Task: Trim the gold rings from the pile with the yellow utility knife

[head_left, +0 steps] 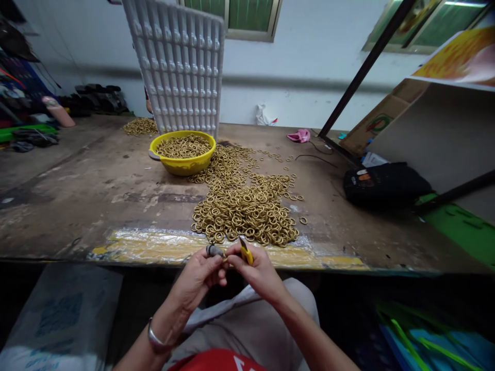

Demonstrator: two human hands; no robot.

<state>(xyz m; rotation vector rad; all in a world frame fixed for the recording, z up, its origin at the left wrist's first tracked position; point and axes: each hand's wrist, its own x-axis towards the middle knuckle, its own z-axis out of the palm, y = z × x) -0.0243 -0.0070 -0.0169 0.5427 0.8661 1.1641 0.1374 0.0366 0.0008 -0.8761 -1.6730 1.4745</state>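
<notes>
- The left hand (pixel 201 275) is curled, its fingertips pinching a small grey piece (pixel 213 251) just off the near edge of the table (pixel 96 196)
- The right hand (pixel 260 273) is closed around a yellow-handled cutter (pixel 246 253), its tip pointing up toward the grey piece; the two hands touch at the fingers
- A metal bangle (pixel 155 337) sits on the left wrist
- Just beyond the hands lies a pile of brass rings (pixel 247 208)
- Further back stands a yellow bowl (pixel 183 164) filled with rings, a white slotted tray (pixel 180 67) upright behind it
- A black bag (pixel 384 184) rests at the right
</notes>
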